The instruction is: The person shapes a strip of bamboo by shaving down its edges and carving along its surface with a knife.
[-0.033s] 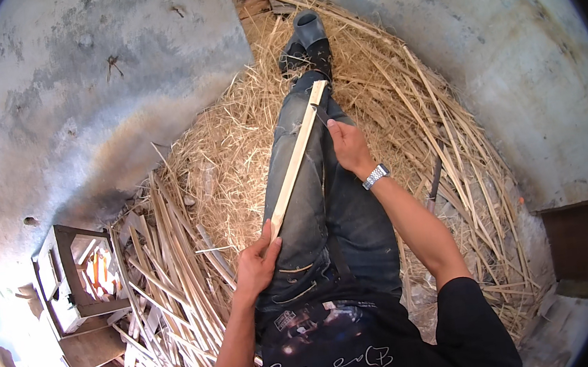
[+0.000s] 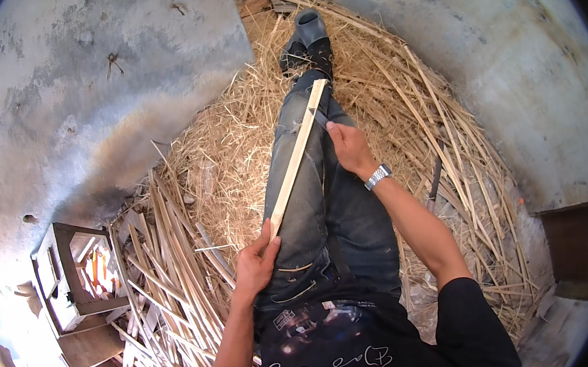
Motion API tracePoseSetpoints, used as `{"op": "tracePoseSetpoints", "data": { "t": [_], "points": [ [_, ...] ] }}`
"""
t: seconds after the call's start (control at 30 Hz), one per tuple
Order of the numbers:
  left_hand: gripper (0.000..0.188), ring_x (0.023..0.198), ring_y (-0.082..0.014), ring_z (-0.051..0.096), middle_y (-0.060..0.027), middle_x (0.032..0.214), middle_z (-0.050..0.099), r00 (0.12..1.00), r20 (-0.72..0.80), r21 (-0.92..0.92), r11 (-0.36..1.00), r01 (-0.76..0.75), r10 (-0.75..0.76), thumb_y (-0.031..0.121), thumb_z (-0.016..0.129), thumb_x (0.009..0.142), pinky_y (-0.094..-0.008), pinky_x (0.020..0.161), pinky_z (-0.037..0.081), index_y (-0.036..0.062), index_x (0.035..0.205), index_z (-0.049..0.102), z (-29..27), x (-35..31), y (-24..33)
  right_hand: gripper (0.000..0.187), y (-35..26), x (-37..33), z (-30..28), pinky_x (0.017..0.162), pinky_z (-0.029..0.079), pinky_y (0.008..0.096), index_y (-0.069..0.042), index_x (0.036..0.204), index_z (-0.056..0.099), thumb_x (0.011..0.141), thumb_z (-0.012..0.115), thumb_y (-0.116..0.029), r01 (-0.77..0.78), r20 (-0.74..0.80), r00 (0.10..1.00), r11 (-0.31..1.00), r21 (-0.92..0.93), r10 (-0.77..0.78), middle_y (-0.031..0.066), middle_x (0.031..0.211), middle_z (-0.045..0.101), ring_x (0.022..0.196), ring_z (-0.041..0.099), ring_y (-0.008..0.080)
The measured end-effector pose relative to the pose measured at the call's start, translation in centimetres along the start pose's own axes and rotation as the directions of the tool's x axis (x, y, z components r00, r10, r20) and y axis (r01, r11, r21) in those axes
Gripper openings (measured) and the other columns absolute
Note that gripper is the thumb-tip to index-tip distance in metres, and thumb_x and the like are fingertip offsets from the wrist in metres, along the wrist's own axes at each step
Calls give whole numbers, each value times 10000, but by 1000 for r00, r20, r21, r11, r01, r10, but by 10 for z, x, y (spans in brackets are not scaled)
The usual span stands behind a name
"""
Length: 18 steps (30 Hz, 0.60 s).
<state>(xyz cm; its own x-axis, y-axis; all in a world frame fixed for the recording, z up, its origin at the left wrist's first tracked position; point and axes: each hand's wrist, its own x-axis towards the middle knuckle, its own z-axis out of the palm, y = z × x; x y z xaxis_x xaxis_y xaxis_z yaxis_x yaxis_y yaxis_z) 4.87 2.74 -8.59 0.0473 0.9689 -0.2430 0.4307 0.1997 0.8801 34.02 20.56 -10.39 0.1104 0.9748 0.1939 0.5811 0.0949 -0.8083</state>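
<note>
A long, pale bamboo strip (image 2: 296, 156) lies slantwise along my outstretched legs (image 2: 342, 200), its far end near my ankles. My left hand (image 2: 255, 263) pinches the near end between thumb and fingers, beside my left thigh. In my right hand (image 2: 352, 147) is a small knife (image 2: 320, 118), gripped by a handle that my fingers mostly hide. Its dark blade touches the strip's right edge, not far from the far end. A silver watch is on my right wrist.
Straw-like shavings (image 2: 226, 147) cover the floor around my legs. Split strips (image 2: 175, 282) are piled at left, beside a wooden frame (image 2: 67, 279). More long strips (image 2: 480, 178) line the right side. Grey walls (image 2: 138, 64) close in on both sides.
My right hand and the knife have shifted very slightly toward me along the strip, and more of the blade shows. My left hand holds its place.
</note>
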Motion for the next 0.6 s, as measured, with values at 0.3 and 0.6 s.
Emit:
{"op": "tracePoseSetpoints", "data": {
  "t": [0.3,0.6],
  "points": [
    [485,1197,-183,658,-212,1314,684,994,76,-104,992,-69,77,236,665,1006,-302,1029,472,-2,1419,572,0,22,-7,351,-46,-79,18,582,479,443,-13,863,692,1044,558,-283,179,310,923,967,183,-229,252,732,622,665,656,405],
    [514,1228,-231,658,-236,1285,691,998,49,-29,999,-43,44,260,679,998,-308,1037,468,15,1435,563,2,14,-1,366,2,46,-9,546,436,520,-43,828,588,1063,527,-318,92,-117,987,984,-151,-110,236,668,603,640,599,467]
  ]
}}
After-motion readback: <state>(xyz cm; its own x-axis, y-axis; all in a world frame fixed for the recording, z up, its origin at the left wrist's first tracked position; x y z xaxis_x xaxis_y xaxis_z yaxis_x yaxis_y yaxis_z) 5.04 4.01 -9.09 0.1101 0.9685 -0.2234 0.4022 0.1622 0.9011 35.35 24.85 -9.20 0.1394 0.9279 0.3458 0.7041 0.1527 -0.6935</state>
